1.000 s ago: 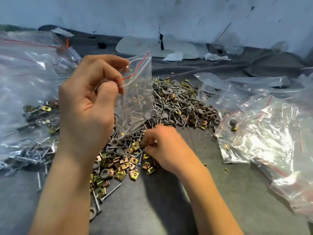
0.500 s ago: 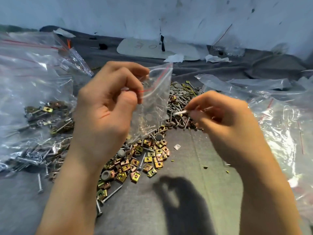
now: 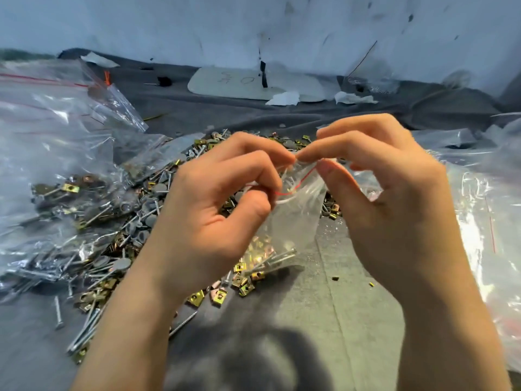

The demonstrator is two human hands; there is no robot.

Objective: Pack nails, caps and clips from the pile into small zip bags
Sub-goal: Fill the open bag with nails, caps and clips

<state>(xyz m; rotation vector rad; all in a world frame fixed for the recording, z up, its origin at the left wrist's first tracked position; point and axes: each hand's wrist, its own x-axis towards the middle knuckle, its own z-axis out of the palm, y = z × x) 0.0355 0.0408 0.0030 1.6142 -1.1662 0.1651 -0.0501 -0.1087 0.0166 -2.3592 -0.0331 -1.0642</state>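
Observation:
A small clear zip bag (image 3: 293, 221) with a red line at its mouth hangs between my two hands, above the pile. Nails and brass clips lie in its bottom. My left hand (image 3: 214, 210) pinches the left side of the bag's mouth between thumb and fingers. My right hand (image 3: 394, 198) pinches the right side of the mouth, fingertips touching those of the left. The pile (image 3: 158, 198) of nails, grey caps and brass clips spreads on the grey cloth under and behind my hands.
Packed clear bags (image 3: 56, 170) of hardware are heaped at the left. Empty zip bags (image 3: 485, 221) lie in a stack at the right. A white board (image 3: 239, 83) and paper scraps rest by the back wall. Bare grey cloth (image 3: 338, 306) lies in front.
My right hand rose from the pile with a nail, reached the bag and now grips its mouth. The bag came lower and toward the middle, held by both hands.

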